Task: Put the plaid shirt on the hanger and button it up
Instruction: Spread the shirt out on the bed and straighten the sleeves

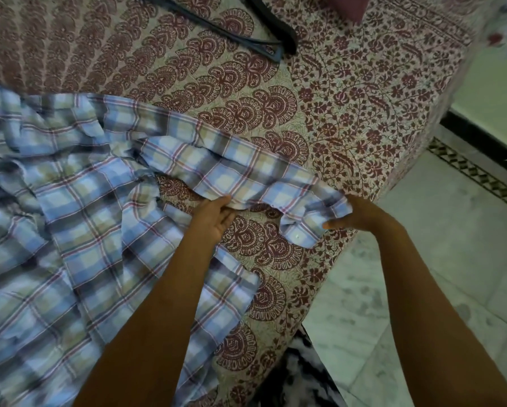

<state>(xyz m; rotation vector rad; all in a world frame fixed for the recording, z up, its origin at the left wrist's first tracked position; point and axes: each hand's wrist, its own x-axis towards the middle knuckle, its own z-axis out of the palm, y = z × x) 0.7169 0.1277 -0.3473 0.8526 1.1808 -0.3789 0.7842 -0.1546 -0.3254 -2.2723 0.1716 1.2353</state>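
Observation:
A blue, white and tan plaid shirt (79,207) lies spread and rumpled over the left half of the bed. One sleeve stretches to the right towards the bed's edge. My left hand (214,215) grips the sleeve's lower edge partway along. My right hand (355,214) pinches the cuff end, where a white button shows. A dark hanger (264,22) lies flat on the bed at the far top, well away from both hands and apart from the shirt.
The bed carries a maroon and cream patterned sheet (349,92). Its edge runs diagonally at the right, with pale marble floor (452,259) beyond and a dark patterned border strip. A black and white cloth (299,374) shows at the bottom.

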